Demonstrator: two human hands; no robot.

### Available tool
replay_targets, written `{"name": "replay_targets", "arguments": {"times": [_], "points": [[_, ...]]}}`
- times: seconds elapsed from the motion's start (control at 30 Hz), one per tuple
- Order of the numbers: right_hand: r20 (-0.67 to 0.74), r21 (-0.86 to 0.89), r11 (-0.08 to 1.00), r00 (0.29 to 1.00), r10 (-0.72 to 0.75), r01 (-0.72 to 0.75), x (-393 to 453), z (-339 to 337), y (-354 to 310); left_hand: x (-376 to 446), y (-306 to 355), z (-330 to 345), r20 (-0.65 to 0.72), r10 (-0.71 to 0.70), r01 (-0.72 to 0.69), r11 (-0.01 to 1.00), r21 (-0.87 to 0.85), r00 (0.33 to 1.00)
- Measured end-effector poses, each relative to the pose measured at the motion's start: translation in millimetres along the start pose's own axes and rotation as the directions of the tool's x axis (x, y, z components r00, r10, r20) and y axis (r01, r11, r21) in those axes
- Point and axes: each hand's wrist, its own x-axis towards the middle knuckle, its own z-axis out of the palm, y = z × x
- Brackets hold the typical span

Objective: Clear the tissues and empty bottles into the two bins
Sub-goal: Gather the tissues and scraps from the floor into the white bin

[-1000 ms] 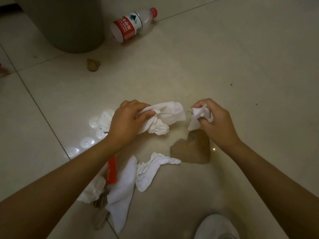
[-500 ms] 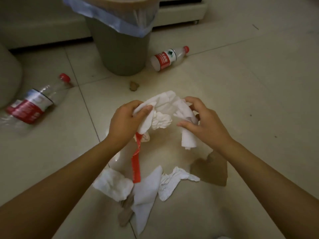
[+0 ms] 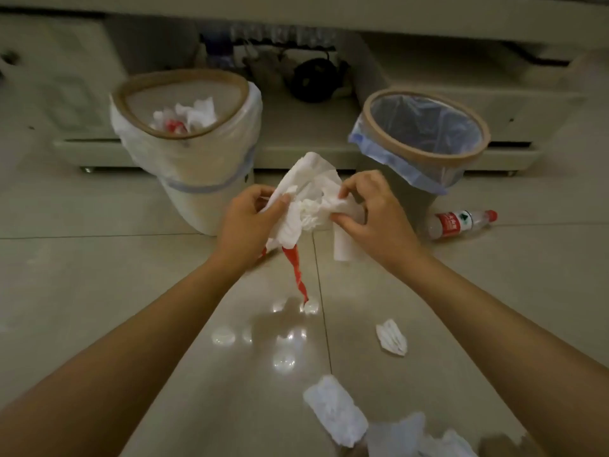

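You hold a bundle of white tissues (image 3: 308,201) between both hands, raised above the floor (image 3: 99,275) and in front of the gap between the two bins. Your left hand (image 3: 248,222) has its fingers and thumb curled round the bundle's left side, and your right hand (image 3: 372,212) pinches its right side with thumb and fingertips. A twisted red strip (image 3: 296,270) hangs down from under the bundle, on your left hand's side.

Beyond the bundle and to its left stands the white-lined bin (image 3: 197,179), with crumpled tissues and something red already inside. Beyond the bundle and to its right stands the blue-lined bin (image 3: 425,153); you cannot tell what, if anything, lies inside it. An empty bottle (image 3: 461,222) with a red label and red cap lies on its side on the floor just right of the blue-lined bin's base.

Nearer to you than the bundle, a small loose tissue (image 3: 392,336) lies on the floor below your right hand, and more crumpled tissues (image 3: 336,410) lie nearer still, by the lower edge.
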Motion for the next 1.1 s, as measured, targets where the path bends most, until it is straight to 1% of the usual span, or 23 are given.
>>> {"name": "replay_targets", "arguments": {"times": [0.07,0.17,0.27,0.33,0.4,0.47,0.5,0.57,0.63,0.7,0.77,0.8,0.83,0.9,0.97,1.0,1.03,1.1], "points": [[-0.015,0.058,0.998,0.999,-0.034,0.035,25,12,-14,14,6,-23,-0.066,0.044,-0.043,0.999,0.013,0.997],[-0.047,0.177,0.983,0.998,-0.045,0.053,63,26,-37,40,14,-57,-0.112,0.107,-0.1,0.993,0.063,0.988],[-0.079,0.282,0.957,0.996,-0.043,0.064,105,43,-57,76,21,-87,-0.197,0.173,-0.147,0.979,0.142,0.965],[-0.087,0.342,0.937,0.996,-0.036,0.064,137,56,-69,104,26,-105,-0.27,0.19,-0.155,0.977,0.146,0.944],[-0.114,0.35,0.934,0.993,-0.04,0.078,169,69,-82,130,31,-123,-0.367,0.23,-0.189,0.971,0.143,0.901],[-0.148,0.317,0.945,0.989,-0.031,0.077,198,83,-93,153,34,-138,-0.457,0.291,-0.218,0.954,0.206,0.841],[-0.149,0.301,0.951,0.989,-0.021,0.066,211,91,-97,163,32,-144,-0.48,0.31,-0.219,0.946,0.237,0.821],[-0.137,0.274,0.961,0.991,-0.007,0.045,233,107,-101,180,25,-151,-0.491,0.321,-0.188,0.935,0.301,0.809],[-0.091,0.25,0.968,0.996,0.001,0.021,246,121,-100,192,14,-155,-0.472,0.311,-0.106,0.905,0.411,0.825],[0.009,0.211,0.977,1.0,0.004,-0.006,253,130,-96,203,0,-156,-0.404,0.254,-0.002,0.849,0.528,0.879],[0.121,0.19,0.981,0.993,0.005,-0.028,258,135,-91,209,-11,-153,-0.282,0.109,0.089,0.789,0.608,0.953],[0.185,0.19,0.981,0.983,0.009,-0.044,259,135,-90,210,-14,-150,-0.21,0.023,0.124,0.742,0.659,0.978],[0.244,0.174,0.983,0.97,0.018,-0.062,259,136,-89,210,-15,-148,-0.148,-0.043,0.138,0.672,0.727,0.988],[0.299,0.136,0.988,0.954,0.032,-0.075,261,137,-87,209,-17,-144,-0.095,-0.105,0.138,0.547,0.826,0.99],[0.322,0.146,0.985,0.946,0.038,-0.089,261,136,-83,210,-18,-142,-0.082,-0.118,0.131,0.5,0.856,0.99],[0.31,0.136,0.989,0.95,0.017,-0.063,260,135,-79,210,-18,-141,-0.076,-0.13,0.131,0.498,0.857,0.989],[0.276,0.088,0.996,0.961,-0.03,0.005,258,132,-75,210,-18,-140,-0.065,-0.143,0.129,0.503,0.854,0.988],[0.227,-0.086,0.979,0.961,-0.16,0.184,250,122,-69,209,-18,-139,-0.043,-0.167,0.122,0.496,0.86,0.985]]}}
